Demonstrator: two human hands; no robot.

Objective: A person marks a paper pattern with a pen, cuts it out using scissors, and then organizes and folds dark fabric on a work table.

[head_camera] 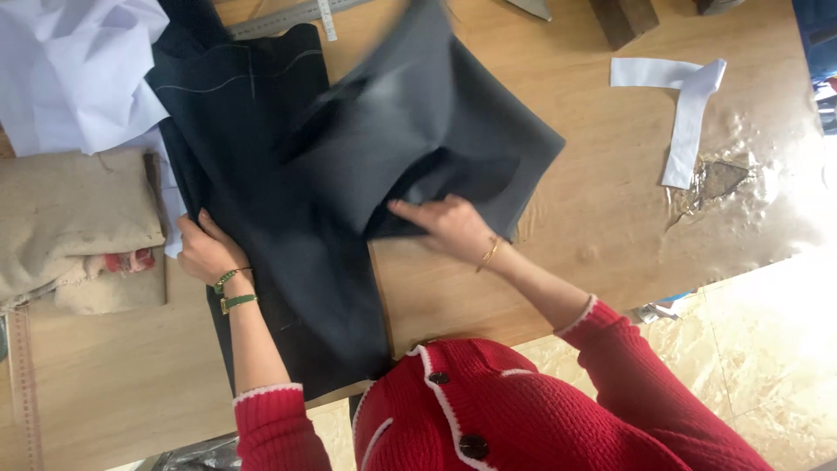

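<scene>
A large piece of dark navy fabric (288, 227) with faint chalk lines lies across the wooden table (610, 201). My left hand (205, 249) grips its left edge, fingers curled over the cloth. My right hand (449, 225) holds a folded grey-blue flap of the fabric (418, 113), which is lifted and blurred with motion. Both sleeves are red knit with white trim, and there are green bracelets on the left wrist.
White cloth (74, 65) is heaped at the top left over a beige padded bundle (74, 222). A metal ruler (288, 17) lies at the top edge. A white L-shaped fabric strip (684, 105) rests at the right beside a shiny worn patch of the table (741, 183).
</scene>
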